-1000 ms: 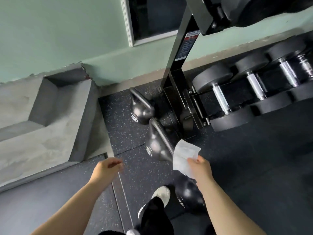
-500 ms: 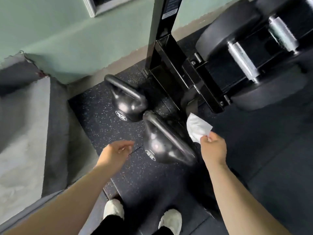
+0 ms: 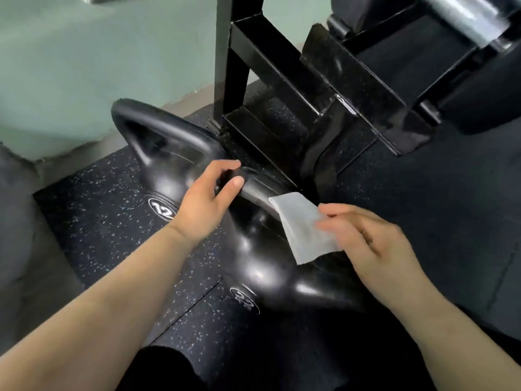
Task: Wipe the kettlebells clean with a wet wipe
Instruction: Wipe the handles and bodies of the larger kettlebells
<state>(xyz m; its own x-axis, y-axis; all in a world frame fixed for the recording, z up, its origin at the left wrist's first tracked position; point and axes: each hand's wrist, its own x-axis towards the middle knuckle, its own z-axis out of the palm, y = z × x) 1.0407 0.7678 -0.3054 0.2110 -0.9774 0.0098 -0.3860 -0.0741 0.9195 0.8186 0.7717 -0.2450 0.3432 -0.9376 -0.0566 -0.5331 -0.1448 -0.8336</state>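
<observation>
- Speckled black rubber floor point(image 3: 93, 221); pale green wall point(image 3: 98, 66) behind it, at the back.
- Black steel rack point(image 3: 284, 88) stands at the rear centre. A dumbbell point(image 3: 479, 38) rests in it, upper right (only partly in frame, chrome grip blurred).
- Near kettlebell point(image 3: 270, 266): glossy black, on the floor just in front of the rack foot, its handle running up and left toward the rack. The number on its badge is too blurred to read.
- Far kettlebell point(image 3: 160, 165): black, close to the wall, just beside the near one on its left. Badge reads 12.
- Left hand point(image 3: 205, 201): fingers curled part-way around the upper end of the near kettlebell's handle, thumb apart from the fingers (whether it grips firmly, I cannot tell).
- Right hand point(image 3: 366, 238): fingertips pinching one edge of the wet wipe, other fingers loose.
- Wet wipe point(image 3: 301, 227): white, flat, draped over the near kettlebell's handle and shoulder; it looks to be touching the metal.
</observation>
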